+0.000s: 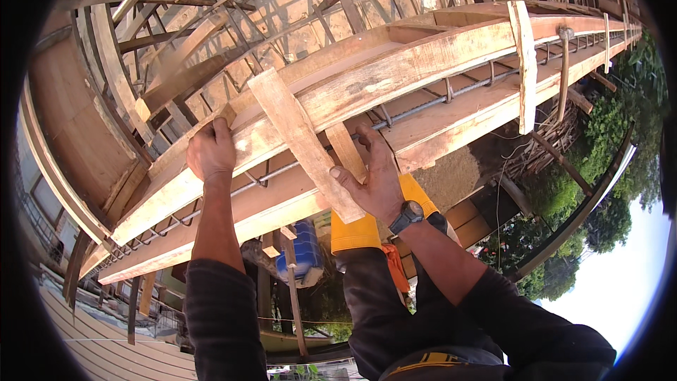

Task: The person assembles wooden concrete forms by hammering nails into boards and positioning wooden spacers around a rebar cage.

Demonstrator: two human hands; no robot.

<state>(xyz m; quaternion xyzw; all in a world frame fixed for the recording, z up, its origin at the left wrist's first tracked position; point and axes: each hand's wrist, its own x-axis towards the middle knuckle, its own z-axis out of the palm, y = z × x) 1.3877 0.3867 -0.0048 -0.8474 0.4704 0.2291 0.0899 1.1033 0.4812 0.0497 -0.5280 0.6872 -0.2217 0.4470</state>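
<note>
Two long timber boards form a narrow trough, and a short wooden slat [300, 137] lies slanted across them. My left hand [211, 149] is closed over the edge of the upper board [402, 70], beside a small wood block [226, 114]. My right hand [377, 180], with a dark watch on its wrist, has its thumb on the slat's lower part. Its fingers curl over the lower board [451, 130], by a second, narrower slat [345, 149]. Their undersides are hidden. Ribbed steel bars [462, 90] with bent ties run inside the trough.
Another slat [523, 67] crosses the trough on the right, near a hammer [564, 70] hooked on the upper board. Timber frames and bars fill the upper left. Below are my yellow-covered knees [352, 233], a blue drum [300, 250] and a drop to lower ground.
</note>
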